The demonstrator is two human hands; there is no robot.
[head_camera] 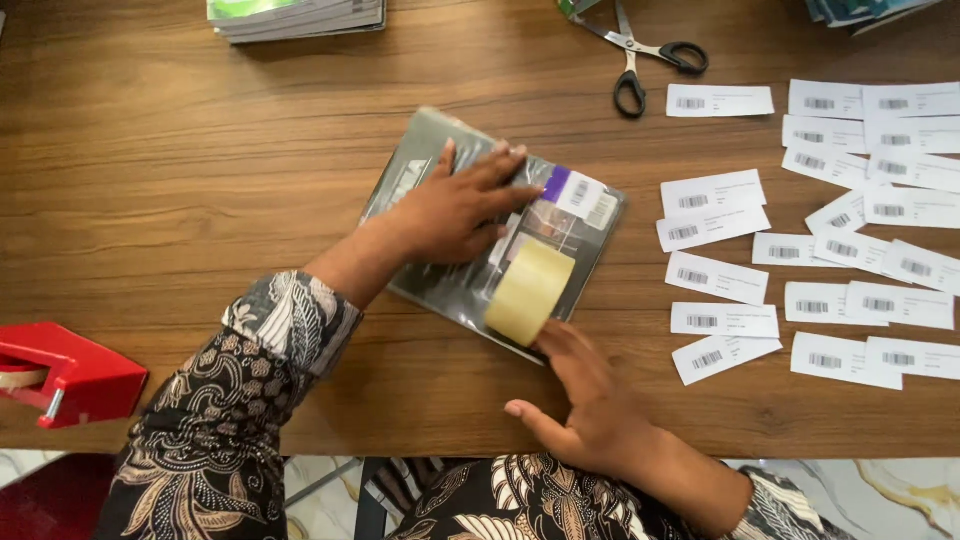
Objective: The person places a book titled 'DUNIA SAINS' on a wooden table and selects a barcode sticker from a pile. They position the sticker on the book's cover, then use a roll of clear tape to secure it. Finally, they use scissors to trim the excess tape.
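Nearest the body, the right hand (590,405) lies with its grip open, fingertips touching the near end of a wide strip of tan tape (530,290) and the edge of a dark book (470,225). The book sits tilted mid-surface (180,180). Beyond, the left hand (455,210) presses flat on its cover, fingers spread, holding nothing. Barcode labels (815,240) lie right; a red tape dispenser (65,375) sits left; scissors (645,55) lie farther off.
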